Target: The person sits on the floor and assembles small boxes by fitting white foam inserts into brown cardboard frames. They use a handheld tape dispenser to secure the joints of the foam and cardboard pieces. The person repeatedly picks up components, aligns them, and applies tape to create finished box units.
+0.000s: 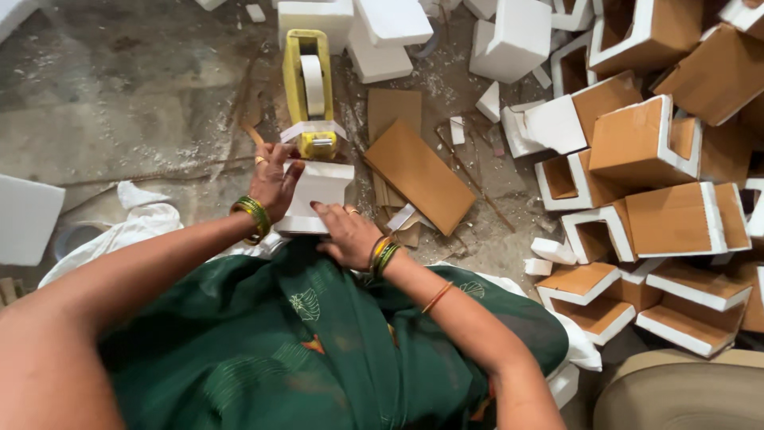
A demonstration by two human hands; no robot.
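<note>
A white foam piece with notched sides rests in front of my lap. My left hand grips its left edge, fingers reaching up toward a strip of tape pulled from the yellow tape dispenser. My right hand presses on the piece's lower right corner. The dispenser stands on the floor just beyond the piece, with a roll of pale tape in it. Green bangles sit on both wrists.
A heap of foam corner pieces faced with brown cardboard fills the right side. Loose cardboard sheets lie beside the dispenser. Plain white foam blocks sit at the top, and one at the far left. Foam crumbs cover the concrete floor.
</note>
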